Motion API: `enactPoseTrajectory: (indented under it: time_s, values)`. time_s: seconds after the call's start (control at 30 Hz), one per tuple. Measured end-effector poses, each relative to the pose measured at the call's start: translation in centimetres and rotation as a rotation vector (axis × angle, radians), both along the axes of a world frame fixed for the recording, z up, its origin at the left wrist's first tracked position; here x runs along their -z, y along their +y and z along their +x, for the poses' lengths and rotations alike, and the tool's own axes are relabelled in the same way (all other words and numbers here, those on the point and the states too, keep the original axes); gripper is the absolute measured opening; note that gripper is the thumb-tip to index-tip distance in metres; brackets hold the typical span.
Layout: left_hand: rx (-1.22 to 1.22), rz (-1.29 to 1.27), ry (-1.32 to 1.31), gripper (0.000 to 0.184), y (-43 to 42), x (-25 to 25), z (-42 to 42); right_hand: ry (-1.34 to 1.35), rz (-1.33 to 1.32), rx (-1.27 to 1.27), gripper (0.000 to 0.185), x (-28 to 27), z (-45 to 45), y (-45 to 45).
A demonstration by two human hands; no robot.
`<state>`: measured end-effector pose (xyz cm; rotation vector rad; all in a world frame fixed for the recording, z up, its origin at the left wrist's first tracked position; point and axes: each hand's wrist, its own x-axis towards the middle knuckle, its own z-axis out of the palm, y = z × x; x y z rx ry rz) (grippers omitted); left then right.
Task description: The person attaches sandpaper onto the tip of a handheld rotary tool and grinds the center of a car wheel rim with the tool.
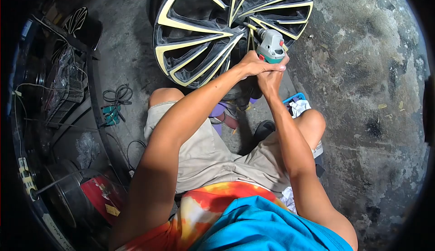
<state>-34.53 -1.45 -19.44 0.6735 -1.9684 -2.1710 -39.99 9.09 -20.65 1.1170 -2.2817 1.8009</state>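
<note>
One head-worn camera gives the only view, looking forward and steeply down from above the wearer's blue cloth (pixel 263 228), with the arms (pixel 199 103) close below it and the wheel (pixel 226 34) farther out at the top; its wide round field takes in floor (pixel 367 115) on both sides.

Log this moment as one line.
left hand: gripping power tool | right hand: gripping power tool | tool tip: near wheel centre, contact unclear
</note>
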Motion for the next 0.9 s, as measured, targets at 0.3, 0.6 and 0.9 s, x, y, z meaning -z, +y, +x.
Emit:
enactPoseTrajectory:
  time_s: [0.3,0.6,0.9]
  values:
    - [-0.02,-0.043,-0.088,0.089,0.3,1.0,1.0,-0.02,-0.026,-0.024,0.069,2.5,0.5,0.0]
    - [-0.036,-0.15,-0.153,0.094,0.2,2.6,0.7,-0.064,0.015,0.023,0.065,4.5,1.0,0.1]
    - [0.02,-0.04,-0.06,0.094,-0.2,1.0,1.2,-0.079,-0.035,0.013,0.067,2.5,1.7,0.0]
